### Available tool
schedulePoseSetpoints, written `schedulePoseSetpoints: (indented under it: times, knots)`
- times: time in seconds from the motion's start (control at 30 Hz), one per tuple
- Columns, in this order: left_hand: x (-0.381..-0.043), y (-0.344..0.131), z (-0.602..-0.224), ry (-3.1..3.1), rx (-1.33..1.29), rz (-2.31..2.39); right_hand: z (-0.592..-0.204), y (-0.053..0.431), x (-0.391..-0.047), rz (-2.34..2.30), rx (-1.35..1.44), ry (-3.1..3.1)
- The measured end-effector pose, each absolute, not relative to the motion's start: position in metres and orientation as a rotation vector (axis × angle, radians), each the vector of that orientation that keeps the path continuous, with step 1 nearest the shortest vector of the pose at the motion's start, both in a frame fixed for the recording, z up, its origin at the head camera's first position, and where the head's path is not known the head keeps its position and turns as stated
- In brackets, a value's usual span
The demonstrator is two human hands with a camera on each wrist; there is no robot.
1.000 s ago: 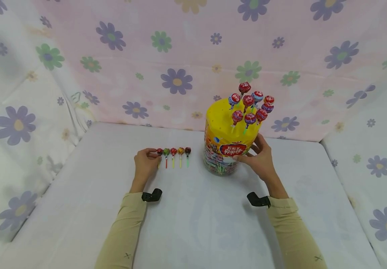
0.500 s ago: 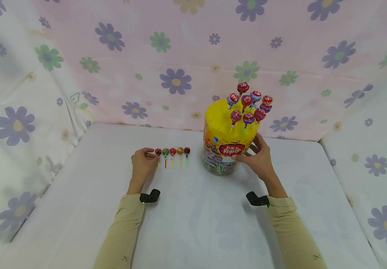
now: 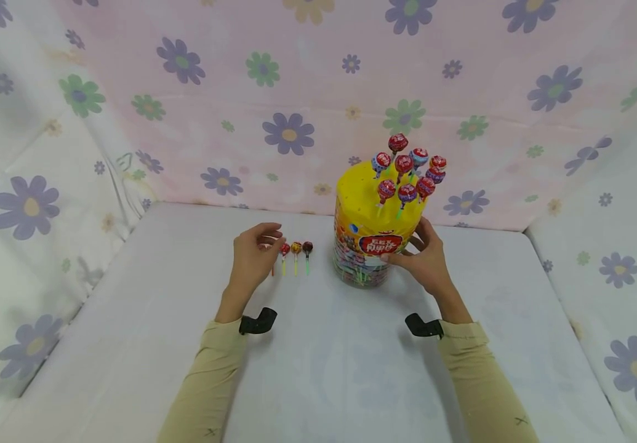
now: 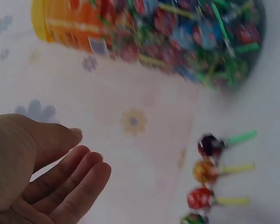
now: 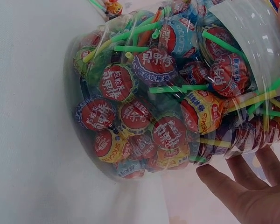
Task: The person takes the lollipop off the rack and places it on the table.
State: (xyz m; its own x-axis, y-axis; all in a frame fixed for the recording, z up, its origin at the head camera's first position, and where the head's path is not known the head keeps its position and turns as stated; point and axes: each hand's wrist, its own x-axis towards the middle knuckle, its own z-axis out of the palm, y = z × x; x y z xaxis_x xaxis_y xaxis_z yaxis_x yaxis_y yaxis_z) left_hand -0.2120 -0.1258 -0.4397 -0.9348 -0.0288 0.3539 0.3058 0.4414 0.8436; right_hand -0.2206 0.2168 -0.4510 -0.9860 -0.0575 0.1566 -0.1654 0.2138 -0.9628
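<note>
Holding the jar point(image 3: 373, 224), right of the lollipops point(image 3: 296, 248), between right hand's point(image 3: 428, 261) thumb and fingers; hovering at the row's left end with the left hand point(image 3: 253, 261), fingers loosely parted, pinching nothing. Brace firmly, avoid brushing the row!

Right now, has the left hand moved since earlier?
Yes: in the head view, the left hand moved rightward against the lollipop row, partly hiding its left end.

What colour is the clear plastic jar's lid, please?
The round lid is yellow, clearest in the head view.
</note>
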Motion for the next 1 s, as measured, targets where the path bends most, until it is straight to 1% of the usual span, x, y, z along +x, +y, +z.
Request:
schedulePoseSetpoints:
  times: [0.23,0.57,0.8,1.0]
  knots:
    - [-0.205,-0.086,-0.408,-2.178,-0.393,-1.604,-0.451,0.217,-0.222,1.895,0.216,-2.382]
    - [-0.197,-0.030,-0.365,-1.901,-0.703,-1.702,-0.452,0.218,-0.222,1.909,0.202,-2.379]
    - [-0.195,-0.002,-0.352,-1.956,-0.816,-1.730,-0.453,0.219,-0.222,1.911,0.206,-2.369]
    - [-0.194,0.009,-0.351,-1.983,-0.813,-1.717,-0.453,0.218,-0.221,1.913,0.205,-2.367]
